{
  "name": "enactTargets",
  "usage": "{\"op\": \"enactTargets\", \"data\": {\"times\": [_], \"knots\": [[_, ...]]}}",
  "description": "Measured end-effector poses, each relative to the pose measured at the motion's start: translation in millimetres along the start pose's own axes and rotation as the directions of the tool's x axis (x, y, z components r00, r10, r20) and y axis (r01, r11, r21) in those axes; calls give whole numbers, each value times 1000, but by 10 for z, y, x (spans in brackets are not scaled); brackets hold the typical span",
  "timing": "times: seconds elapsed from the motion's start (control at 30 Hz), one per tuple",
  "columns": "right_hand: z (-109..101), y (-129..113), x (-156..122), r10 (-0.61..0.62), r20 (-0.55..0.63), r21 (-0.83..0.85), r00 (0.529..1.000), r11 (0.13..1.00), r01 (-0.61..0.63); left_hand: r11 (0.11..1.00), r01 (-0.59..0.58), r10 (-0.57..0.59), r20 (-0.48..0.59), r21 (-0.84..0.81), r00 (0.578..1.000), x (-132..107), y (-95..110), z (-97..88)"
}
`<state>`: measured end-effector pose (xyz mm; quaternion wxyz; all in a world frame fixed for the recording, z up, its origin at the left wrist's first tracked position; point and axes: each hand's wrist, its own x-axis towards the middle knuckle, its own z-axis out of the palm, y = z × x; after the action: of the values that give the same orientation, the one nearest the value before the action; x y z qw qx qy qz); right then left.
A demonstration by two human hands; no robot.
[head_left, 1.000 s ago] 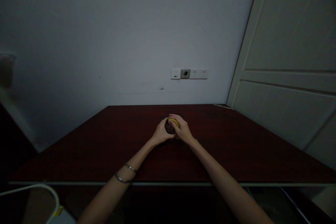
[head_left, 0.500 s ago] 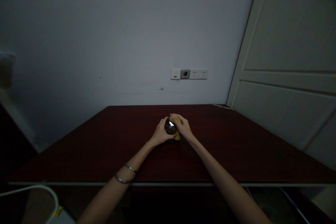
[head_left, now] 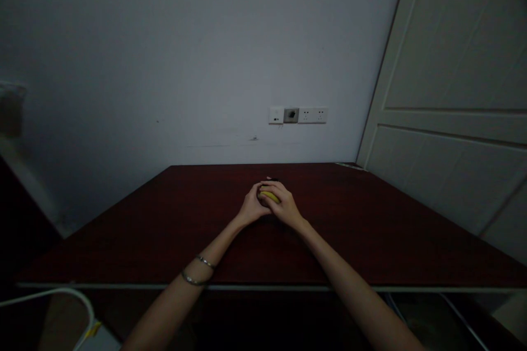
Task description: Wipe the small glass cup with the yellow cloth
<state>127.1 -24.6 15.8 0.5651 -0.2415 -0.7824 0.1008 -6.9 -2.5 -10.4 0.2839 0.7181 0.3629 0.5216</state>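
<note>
Head view: by the left hand [head_left: 250, 208], a dark round object [head_left: 262, 202] is cupped at frame centre; the yellow pad [head_left: 270, 196], gripped in the right hand [head_left: 288, 206], has been shifted across it, so rubbing seems under way over the counter [head_left: 164, 230].

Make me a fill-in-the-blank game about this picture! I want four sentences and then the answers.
1. In the right hand is a small item whose colour is ____.
2. The hand with bangles up its forearm, touching the dark object, is the person's ____ hand.
3. The row of sockets is fixed to the ____, above the tabletop.
4. The pale panelled door stands on the ____ side of the picture.

Missing words: yellow; left; wall; right.
</note>
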Motion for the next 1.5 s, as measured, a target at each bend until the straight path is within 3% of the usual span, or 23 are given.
{"op": "enactTargets", "data": {"times": [0.1,0.27,0.37,0.57,0.87,0.93,1.07,1.2,1.5], "knots": [[14,115,32,164,-132,157,978,977,-143,998,-37,36,16,45,999,-8,59,-13],[-30,253,63,401,-119,413,908,852,-322,998,57,-57,3,-37,998,-6,144,-1],[-61,203,59,352,-121,412,928,869,-275,989,97,-100,-14,-113,995,16,173,7],[-81,51,44,194,-57,319,979,933,-166,989,136,-139,-69,-49,988,40,178,-23],[-55,271,62,459,-105,418,882,825,-380,998,68,-68,-7,0,998,1,147,-27],[-63,248,57,409,-95,384,908,856,-345,997,76,-76,-5,13,997,8,137,-30],[-90,116,37,192,2,274,981,944,-185,997,62,-62,-11,45,998,35,87,-46],[-93,17,25,106,51,215,993,970,-114,997,57,-55,-26,61,998,54,26,-57],[0,106,35,251,-178,158,952,962,-224,986,52,-42,-69,156,997,30,99,-50]]}}
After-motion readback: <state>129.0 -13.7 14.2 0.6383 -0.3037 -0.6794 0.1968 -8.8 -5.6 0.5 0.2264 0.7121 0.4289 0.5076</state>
